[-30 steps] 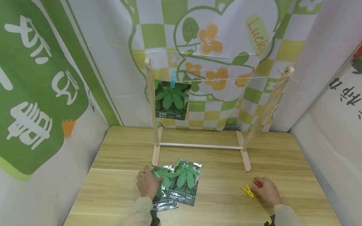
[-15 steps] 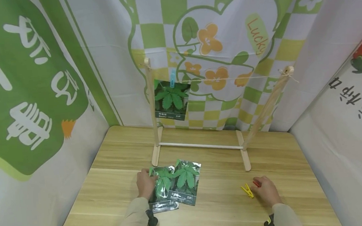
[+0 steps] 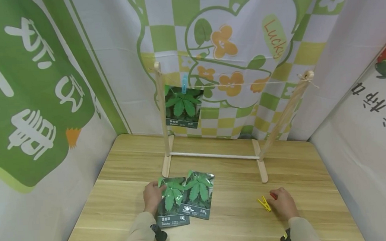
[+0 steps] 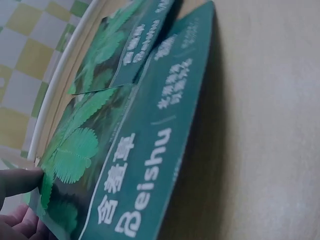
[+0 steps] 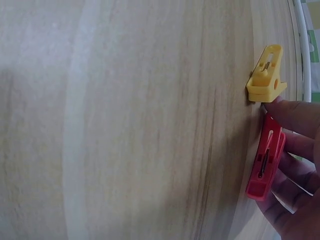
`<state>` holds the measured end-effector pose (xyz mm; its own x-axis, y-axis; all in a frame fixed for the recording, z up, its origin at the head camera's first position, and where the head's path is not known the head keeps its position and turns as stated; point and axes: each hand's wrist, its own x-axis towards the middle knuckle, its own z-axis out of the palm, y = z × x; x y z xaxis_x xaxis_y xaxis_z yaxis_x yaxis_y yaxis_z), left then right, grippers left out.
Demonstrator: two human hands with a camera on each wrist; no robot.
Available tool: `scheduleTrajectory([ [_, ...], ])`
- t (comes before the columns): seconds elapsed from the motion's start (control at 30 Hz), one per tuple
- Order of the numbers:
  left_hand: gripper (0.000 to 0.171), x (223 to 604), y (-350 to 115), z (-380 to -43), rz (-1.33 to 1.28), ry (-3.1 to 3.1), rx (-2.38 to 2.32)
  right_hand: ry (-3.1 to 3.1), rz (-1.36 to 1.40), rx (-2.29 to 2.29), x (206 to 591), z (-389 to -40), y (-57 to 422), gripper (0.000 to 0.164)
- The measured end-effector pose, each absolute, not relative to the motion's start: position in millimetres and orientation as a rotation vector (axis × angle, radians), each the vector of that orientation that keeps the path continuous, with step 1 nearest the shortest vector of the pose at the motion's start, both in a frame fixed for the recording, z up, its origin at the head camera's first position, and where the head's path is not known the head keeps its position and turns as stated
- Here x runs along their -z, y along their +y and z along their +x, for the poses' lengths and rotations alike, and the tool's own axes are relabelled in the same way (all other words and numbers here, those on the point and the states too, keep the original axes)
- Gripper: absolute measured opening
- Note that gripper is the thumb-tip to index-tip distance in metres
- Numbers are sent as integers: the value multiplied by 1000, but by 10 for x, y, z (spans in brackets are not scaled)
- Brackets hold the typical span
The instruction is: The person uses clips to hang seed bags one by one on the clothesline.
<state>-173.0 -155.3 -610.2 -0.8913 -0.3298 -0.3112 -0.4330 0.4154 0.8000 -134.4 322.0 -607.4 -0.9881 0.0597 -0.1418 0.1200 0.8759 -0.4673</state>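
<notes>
My left hand point(image 3: 152, 196) pinches the left edge of a green seed packet point(image 3: 172, 202), thumb on its printed front and fingers behind. In the left wrist view, that packet's lower edge point(image 4: 172, 185) stands up off the table. A second seed packet point(image 3: 198, 195) overlaps its right side. Over to the right, my right hand point(image 3: 284, 204) holds a red clothespin point(image 5: 265, 162) between thumb and fingers, low over the tabletop. Just beside it lies a yellow clothespin point(image 3: 264, 204). A third packet point(image 3: 183, 108) hangs from the string under a blue clothespin point(image 3: 184, 84).
Behind the packets stands a wooden rack with a left post point(image 3: 163, 111), a right post point(image 3: 285, 116) and a white crossbar point(image 3: 213, 155). A thin string point(image 3: 251, 83) runs between the post tops. Printed curtains point(image 3: 160, 40) surround the wooden table point(image 3: 227, 230).
My left hand has shifted slightly left and taken hold of the left packet, which has moved a little left and tilted up. The right hand stays almost still with the red clothespin.
</notes>
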Motion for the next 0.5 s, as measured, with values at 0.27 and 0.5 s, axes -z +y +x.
scheduleTrajectory([
  [0.27,40,6068,-1596,-1711,-777,2365,-1662,2901,166,763,6043,-1351,3202,37],
  [0.5,36,6014,-1657,-1694,-798,2332,-1714,2844,233,828,5992,-1355,3207,41],
])
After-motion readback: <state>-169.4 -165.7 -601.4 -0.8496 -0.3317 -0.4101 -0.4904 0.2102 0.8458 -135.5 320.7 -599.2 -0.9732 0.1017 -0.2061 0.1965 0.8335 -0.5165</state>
